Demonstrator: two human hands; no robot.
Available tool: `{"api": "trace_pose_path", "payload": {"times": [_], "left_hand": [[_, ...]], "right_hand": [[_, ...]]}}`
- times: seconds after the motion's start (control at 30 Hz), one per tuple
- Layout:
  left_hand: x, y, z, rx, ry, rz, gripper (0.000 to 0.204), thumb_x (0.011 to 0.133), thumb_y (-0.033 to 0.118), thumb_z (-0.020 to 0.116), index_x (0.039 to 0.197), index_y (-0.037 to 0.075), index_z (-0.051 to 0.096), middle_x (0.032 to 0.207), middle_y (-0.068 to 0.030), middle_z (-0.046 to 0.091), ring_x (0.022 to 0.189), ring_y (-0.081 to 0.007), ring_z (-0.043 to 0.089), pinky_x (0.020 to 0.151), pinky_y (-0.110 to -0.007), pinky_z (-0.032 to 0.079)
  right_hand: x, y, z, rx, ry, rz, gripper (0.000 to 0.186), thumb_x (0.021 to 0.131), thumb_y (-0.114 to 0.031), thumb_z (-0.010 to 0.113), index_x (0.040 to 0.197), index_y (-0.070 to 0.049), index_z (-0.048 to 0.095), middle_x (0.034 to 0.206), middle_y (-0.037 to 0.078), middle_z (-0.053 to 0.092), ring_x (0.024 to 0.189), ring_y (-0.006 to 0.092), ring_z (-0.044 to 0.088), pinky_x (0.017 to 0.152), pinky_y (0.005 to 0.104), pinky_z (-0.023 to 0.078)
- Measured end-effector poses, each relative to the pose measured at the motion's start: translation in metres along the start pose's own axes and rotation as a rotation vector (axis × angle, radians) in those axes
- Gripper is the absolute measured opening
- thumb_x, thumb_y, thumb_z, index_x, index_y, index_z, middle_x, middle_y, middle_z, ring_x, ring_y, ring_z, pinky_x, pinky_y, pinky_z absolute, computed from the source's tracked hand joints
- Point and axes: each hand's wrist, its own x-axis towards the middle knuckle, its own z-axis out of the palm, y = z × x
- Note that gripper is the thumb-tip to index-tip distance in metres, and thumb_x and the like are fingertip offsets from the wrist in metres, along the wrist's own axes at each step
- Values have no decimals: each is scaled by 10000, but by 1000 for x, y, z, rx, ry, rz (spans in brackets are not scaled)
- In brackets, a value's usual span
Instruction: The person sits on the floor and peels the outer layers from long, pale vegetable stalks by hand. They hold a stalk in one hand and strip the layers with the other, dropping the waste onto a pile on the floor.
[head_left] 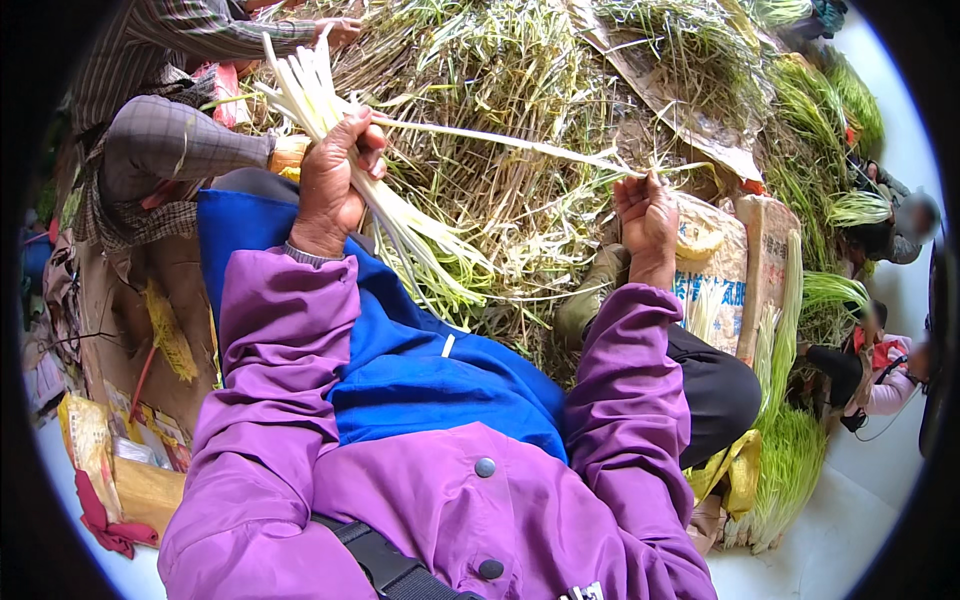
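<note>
My left hand (335,185) is closed around a bunch of garlic shoots (425,235). Their thick white ends point up and away, and the thin yellow-green tips hang down to the right over the blue apron (430,370). A single pale strand (500,138) stretches from beside this bunch across to my right hand (648,215). There the thumb and fingers pinch its far end, where a few thin wisps stick out. Both hands are raised above my lap, well apart from each other.
A heap of dry stalks and leaf scraps (520,80) spreads in front of me. Another person's hand (340,32) is at the far left. On the right lie printed sacks (715,255) and bundles of long green shoots (785,480). Cardboard (165,275) lies at left.
</note>
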Motion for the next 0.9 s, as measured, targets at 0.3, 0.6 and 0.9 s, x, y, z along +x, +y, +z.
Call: {"api": "trace_pose_path", "payload": {"times": [0.3, 0.6, 0.9], "left_hand": [[6, 22, -20, -47, 85, 85, 137, 882, 173, 598, 886, 38, 577, 638, 19, 508, 528, -76, 408, 499, -244, 357], [6, 22, -20, -22, 81, 79, 153, 874, 209, 612, 890, 60, 581, 670, -4, 565, 534, -78, 436, 492, -250, 360], [-4, 9, -14, -26, -47, -21, 176, 885, 224, 602, 928, 60, 556, 677, 17, 545, 535, -76, 440, 501, -241, 367]], "right_hand": [[33, -47, -50, -72, 345, -197, 155, 947, -145, 483, 888, -36, 576, 782, 111, 630, 753, 226, 623, 801, 436, 529], [-12, 13, 6, -787, -185, 344, 389, 886, -353, 581, 1071, -11, 584, 977, 98, 641, 823, 186, 623, 730, 314, 516], [-39, 123, 65, -192, -480, 589, 666, 861, -574, 512, 1227, -25, 424, 1134, 140, 576, 935, 208, 607, 744, 339, 504]]}}
